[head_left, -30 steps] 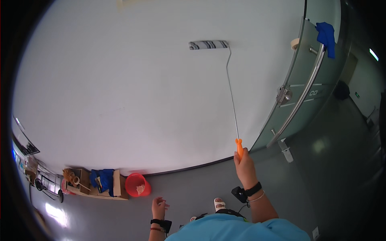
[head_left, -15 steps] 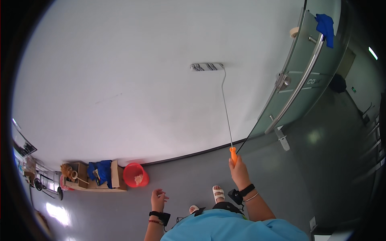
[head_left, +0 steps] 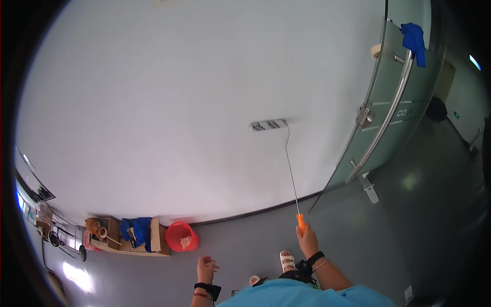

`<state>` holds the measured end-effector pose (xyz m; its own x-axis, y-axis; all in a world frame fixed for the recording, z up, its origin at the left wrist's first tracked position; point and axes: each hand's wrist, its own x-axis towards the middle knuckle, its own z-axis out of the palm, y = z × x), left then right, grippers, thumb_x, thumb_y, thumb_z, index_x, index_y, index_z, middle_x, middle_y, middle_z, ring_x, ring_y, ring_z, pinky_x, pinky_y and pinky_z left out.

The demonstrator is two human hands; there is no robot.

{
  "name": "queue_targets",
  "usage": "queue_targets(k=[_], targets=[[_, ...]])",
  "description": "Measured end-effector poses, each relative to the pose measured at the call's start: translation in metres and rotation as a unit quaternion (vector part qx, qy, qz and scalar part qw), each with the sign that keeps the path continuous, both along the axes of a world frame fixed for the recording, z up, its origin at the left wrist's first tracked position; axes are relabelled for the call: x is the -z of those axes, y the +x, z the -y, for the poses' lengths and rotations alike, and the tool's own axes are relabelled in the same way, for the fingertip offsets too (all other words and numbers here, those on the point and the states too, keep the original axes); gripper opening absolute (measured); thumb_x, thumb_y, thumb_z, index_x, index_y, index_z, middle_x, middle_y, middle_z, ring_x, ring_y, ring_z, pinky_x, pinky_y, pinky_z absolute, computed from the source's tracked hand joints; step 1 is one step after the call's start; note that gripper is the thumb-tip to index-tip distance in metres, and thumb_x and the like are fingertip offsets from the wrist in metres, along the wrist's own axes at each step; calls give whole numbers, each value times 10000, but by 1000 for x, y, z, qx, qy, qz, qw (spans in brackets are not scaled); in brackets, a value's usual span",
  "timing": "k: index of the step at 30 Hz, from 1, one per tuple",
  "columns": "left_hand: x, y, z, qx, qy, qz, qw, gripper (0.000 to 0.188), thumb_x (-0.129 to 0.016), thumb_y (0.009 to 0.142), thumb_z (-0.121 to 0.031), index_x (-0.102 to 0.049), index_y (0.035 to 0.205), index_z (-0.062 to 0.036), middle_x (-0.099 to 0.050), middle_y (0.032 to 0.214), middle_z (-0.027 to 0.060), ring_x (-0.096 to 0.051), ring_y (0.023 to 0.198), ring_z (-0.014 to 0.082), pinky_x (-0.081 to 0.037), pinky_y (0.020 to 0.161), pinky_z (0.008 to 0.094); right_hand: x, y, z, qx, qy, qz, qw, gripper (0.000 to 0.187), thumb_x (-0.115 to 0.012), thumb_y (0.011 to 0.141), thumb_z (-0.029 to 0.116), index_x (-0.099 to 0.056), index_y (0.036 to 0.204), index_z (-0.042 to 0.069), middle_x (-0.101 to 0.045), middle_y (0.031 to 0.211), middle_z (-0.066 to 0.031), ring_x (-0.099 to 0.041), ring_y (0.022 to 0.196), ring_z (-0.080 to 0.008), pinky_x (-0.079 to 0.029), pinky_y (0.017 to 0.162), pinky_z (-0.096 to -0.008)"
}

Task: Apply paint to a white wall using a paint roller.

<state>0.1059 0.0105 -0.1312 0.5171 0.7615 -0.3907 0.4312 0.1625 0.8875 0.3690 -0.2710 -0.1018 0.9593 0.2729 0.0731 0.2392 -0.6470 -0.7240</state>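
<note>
The right hand [head_left: 308,240] is closed around the orange grip of a long-handled paint roller [head_left: 269,125], its sleeve flat against the white wall [head_left: 153,102] for reach; the left hand [head_left: 205,267] hangs open and empty, clear of the pole.

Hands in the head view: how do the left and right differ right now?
The right hand is closed around the orange handle of the long-poled paint roller, whose striped sleeve lies against the white wall; the left hand is empty, fingers loosely spread. The right reaches up toward the wall; the left hangs lower, over the grey floor. Both wear dark wristbands.
</note>
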Motion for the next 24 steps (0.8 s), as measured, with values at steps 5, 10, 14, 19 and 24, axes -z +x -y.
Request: queue_targets(k=[5,10,14,19,24], targets=[[19,-8,-7,-12,5,35,999,279,-533,814,-12,-476,1086,10,-592,909,115,-652,630,199,-482,486,264,17,4,-2,-1,4,25,1000,320,-523,926,324,-486,982,11,-624,754,-227,-614,703,-418,-501,578,-473],[29,-2,-13,2,40,28,999,298,-576,834,-74,-499,1118,-32,-584,979,114,-635,649,200,-491,507,279,-9,21,-14,6,34,-10,999,292,-528,926,286,-491,988,3,-620,787,-233,-603,736,-433,-498,607,-467],[35,14,-17,-17,31,52,998,310,-598,833,-100,-505,1121,-29,-587,981,116,-637,634,200,-487,503,283,-34,49,-24,5,42,48,998,291,-527,930,282,-473,993,3,-612,751,-225,-602,707,-428,-493,567,-459],[33,37,-20,-25,43,89,995,306,-607,832,-112,-518,1112,-28,-596,970,114,-637,628,197,-488,505,288,-81,87,-41,8,71,130,989,271,-524,934,279,-455,965,19,-602,676,-200,-607,634,-402,-497,521,-443],[31,55,-26,-24,43,105,993,271,-575,837,-90,-532,1096,-21,-606,913,123,-634,621,194,-479,484,273,-131,113,-55,-1,112,134,985,260,-519,941,267,-442,961,20,-601,672,-195,-614,630,-386,-493,526,-432]])
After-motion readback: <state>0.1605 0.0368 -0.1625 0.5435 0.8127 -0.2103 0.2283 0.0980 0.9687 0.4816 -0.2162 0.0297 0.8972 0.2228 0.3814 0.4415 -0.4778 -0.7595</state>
